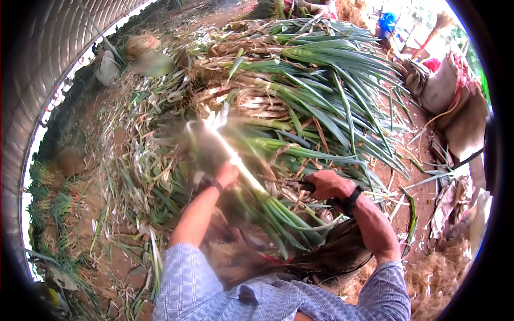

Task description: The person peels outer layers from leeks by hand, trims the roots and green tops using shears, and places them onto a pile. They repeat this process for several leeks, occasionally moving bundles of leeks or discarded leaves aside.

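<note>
A large green onion (247, 174) lies slantwise before me, its bright white shaft up and to the left, its green leaves down towards my lap. My left hand (227, 174) is closed around the shaft, though blur and glare hide some of the fingers. In my right hand (329, 185) is a dark-handled tool (306, 186), gripped in a fist; its thin end points left, towards the onion, and I cannot make out its kind. Just beyond both hands lies a big pile of green onions (321, 91), roots left and leaves right.
Stripped leaves and peelings (160, 176) litter the ground to my left. Bundles of small green plants (59, 208) lie at the far left. Along the right are sacks (447, 88), a crumpled cloth (452, 206) and a heap of dry roots (436, 273). A ribbed wall curves at upper left.
</note>
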`<state>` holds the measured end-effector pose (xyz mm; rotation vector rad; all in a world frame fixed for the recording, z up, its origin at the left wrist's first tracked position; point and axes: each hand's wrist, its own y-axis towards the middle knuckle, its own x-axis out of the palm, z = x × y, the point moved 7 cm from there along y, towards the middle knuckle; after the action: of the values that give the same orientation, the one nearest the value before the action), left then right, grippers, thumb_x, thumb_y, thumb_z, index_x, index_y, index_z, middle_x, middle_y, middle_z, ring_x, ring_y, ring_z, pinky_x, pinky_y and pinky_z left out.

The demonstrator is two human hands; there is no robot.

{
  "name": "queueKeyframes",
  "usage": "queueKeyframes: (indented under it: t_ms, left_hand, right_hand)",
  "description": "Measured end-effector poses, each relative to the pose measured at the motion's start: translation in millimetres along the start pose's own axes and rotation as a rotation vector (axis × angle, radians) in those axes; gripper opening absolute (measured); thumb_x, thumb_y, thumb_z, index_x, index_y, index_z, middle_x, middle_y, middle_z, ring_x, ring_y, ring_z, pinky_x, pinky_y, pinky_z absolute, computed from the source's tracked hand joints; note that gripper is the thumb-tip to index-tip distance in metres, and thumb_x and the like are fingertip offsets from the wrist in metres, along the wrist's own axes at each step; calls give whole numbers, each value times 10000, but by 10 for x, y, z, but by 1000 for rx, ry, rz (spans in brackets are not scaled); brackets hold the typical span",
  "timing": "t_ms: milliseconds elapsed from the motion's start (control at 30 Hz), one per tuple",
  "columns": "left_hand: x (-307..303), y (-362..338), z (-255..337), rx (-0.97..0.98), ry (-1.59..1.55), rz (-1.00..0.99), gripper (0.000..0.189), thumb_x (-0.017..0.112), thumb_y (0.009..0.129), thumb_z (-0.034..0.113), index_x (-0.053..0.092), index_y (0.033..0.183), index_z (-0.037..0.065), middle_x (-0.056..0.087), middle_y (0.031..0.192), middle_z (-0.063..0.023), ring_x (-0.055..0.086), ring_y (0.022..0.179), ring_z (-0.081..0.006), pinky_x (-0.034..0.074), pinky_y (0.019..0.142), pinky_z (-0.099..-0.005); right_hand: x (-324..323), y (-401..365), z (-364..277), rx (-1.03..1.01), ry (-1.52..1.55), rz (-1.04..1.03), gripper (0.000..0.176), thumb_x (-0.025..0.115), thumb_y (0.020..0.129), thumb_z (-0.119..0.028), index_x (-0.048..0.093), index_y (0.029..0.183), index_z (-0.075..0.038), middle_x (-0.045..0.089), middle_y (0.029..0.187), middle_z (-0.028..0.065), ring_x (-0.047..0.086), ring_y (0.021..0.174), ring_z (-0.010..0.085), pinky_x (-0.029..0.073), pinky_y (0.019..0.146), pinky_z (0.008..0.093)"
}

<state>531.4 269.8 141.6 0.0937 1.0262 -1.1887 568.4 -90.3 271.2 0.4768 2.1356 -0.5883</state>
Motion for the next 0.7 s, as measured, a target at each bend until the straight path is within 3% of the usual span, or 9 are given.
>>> queueKeyframes:
  t_ms: [33, 133, 233, 400, 500, 533, 633, 667, 700]
  left_hand:
    - [39, -4, -61, -12, -197, 9, 234, 574, 893, 187, 701, 997, 21, 717, 834, -150, 734, 689, -223, 515, 326, -373]
    - [72, 38, -78, 41, -613, 16, 224, 561, 895, 148, 667, 1051, 29, 698, 848, -111, 710, 665, -210, 482, 303, -348]
    - [-6, 97, 0, 95, -608, 102, 185, 567, 886, 140, 669, 1006, 44, 681, 863, -86, 663, 624, -185, 449, 299, -328]
    - [-38, 207, -12, -79, -824, 140, 120, 557, 885, 135, 649, 940, 82, 638, 794, -34, 606, 612, -169, 426, 378, -330]
    - [-74, 212, 124, -21, -1134, 61, 163, 621, 899, 215, 673, 911, 61, 666, 782, -49, 613, 574, -200, 479, 454, -344]
    - [-58, 290, 115, -74, -1136, 43, 218, 653, 903, 265, 690, 957, 57, 696, 839, -60, 649, 641, -208, 522, 527, -331]
    - [-5, 464, 155, 8, -1357, 20, 216, 633, 939, 195, 700, 1054, 26, 719, 935, -80, 687, 785, -197, 564, 658, -325]
    - [-40, 532, 221, 204, -1150, -8, 219, 578, 971, 89, 688, 1136, -2, 723, 1014, -100, 686, 921, -185, 571, 778, -330]
    - [-101, 517, 331, 290, -1083, 29, 249, 551, 981, 172, 670, 1144, 26, 710, 1033, -93, 671, 945, -208, 548, 804, -361]
  right_hand:
    - [14, 11, -30, 13, -10, -11, 370, 684, 775, -290, 694, 1081, -83, 695, 887, 220, 674, 861, 407, 540, 757, 495]
    - [-25, 64, -159, 51, -45, 20, 370, 662, 726, -226, 688, 1067, -83, 697, 870, 216, 674, 856, 406, 536, 740, 499]
    - [-83, 204, -212, 44, -67, 61, 361, 648, 734, -222, 679, 1067, -87, 697, 873, 212, 672, 856, 410, 534, 737, 502]
    - [-72, 292, -375, 38, -58, 26, 319, 661, 717, -238, 656, 1013, -119, 699, 832, 172, 679, 825, 401, 491, 685, 541]
    - [-84, 349, -339, 86, -84, 75, 280, 652, 771, -166, 722, 1032, -93, 704, 843, 192, 676, 791, 403, 530, 716, 499]
    - [-59, 393, -286, 50, -91, 152, 290, 662, 760, -164, 702, 1034, -79, 700, 824, 192, 675, 775, 405, 535, 709, 492]
    - [-48, 461, -169, 62, -74, 276, 287, 674, 756, -177, 675, 1023, -72, 695, 823, 190, 671, 762, 407, 534, 694, 490]
    - [-61, 467, -165, 30, -71, 314, 284, 674, 759, -189, 652, 1021, -79, 688, 828, 193, 661, 752, 413, 531, 676, 493]
    - [-81, 473, -187, 13, -60, 300, 281, 673, 762, -187, 651, 1021, -80, 688, 835, 195, 661, 755, 411, 530, 673, 496]
